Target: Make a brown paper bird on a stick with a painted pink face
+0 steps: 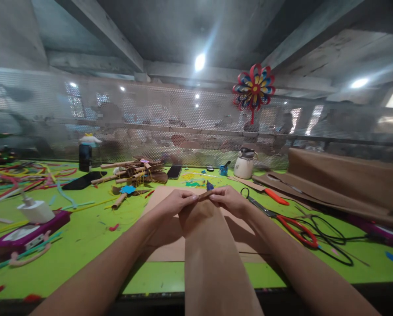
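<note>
A long strip of brown kraft paper [212, 254] runs from the bottom edge of the view up to both hands. Its far end is folded or rolled into a narrow band [205, 195]. My left hand [182, 201] pinches the left end of that band between thumb and fingers. At the band's right end, my right hand [227, 199] grips in the same way. Beneath them, flat brown paper [163, 245] lies on the green table, partly covered by the strip and in shadow.
Red-handled scissors [297, 228] and a black cable [334, 237] lie at right, before large brown sheets [341, 180]. At left are a purple power strip [31, 232] and coloured pipe cleaners [15, 180]. Behind stand rolled-paper pieces [140, 171], a phone [174, 171] and a white jug [244, 166].
</note>
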